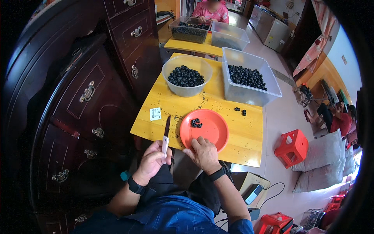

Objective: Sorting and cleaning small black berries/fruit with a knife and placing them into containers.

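My left hand (152, 160) is closed around the pale handle of a knife (167, 130), whose dark blade points away from me beside the plate. My right hand (203, 155) reaches over the near rim of a round red plastic plate (212, 130). Its fingers are curled down and the fingertips are hidden, so what they grip does not show. Several small black rings (196, 123) with holes lie together in the plate. A round translucent tub (186, 91) and a rectangular clear bin (249, 95) farther back hold heaps of similar black pieces.
Black crumbs and a small white printed packet (155, 114) lie on the yellow table (241, 144). A few loose rings (244, 112) sit near its right side. Dark cabinets (89, 105) stand left; a red stool (292, 148) stands right. Across from me, a person (218, 13) works at another table.
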Demonstrator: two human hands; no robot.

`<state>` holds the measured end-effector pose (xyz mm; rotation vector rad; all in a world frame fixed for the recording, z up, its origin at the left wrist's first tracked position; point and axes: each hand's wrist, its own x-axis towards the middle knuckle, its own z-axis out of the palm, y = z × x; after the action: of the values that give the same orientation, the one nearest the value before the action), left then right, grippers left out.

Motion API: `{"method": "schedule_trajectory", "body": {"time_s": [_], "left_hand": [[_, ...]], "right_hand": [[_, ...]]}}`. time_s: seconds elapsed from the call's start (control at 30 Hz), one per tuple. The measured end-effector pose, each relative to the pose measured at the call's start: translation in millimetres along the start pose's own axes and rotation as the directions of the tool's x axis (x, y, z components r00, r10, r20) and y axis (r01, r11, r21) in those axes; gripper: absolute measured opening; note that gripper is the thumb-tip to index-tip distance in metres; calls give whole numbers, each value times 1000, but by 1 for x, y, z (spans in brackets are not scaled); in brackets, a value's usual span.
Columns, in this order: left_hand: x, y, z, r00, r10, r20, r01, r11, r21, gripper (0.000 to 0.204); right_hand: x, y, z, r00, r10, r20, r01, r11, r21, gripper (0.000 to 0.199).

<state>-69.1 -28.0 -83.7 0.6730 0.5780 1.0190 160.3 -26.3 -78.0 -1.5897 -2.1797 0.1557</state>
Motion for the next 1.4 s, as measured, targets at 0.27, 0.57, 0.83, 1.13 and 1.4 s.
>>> {"method": "schedule_trajectory", "body": {"time_s": [0.27, 0.57, 0.83, 1.13, 1.4], "left_hand": [[-1, -8, 27, 994, -90, -58, 99, 980, 172, 23], [-5, 1, 12, 1000, -18, -2, 18, 982, 189, 14], [-8, 4, 27, 999, -44, -2, 42, 947, 318, 28], [-7, 11, 22, 1000, -9, -22, 18, 882, 471, 23], [-2, -2, 23, 998, 57, -19, -42, 888, 458, 20]], "right_hand": [[1, 3, 3, 998, -16, -66, 21, 997, 79, 29], [7, 48, -42, 814, 483, 323, -25, -527, 850, 30], [-2, 55, -46, 816, 442, 373, -273, -274, 922, 22], [5, 35, -54, 912, 378, 159, -357, 923, -146, 35], [9, 40, -45, 878, 398, 266, -339, 909, -242, 35]]}}
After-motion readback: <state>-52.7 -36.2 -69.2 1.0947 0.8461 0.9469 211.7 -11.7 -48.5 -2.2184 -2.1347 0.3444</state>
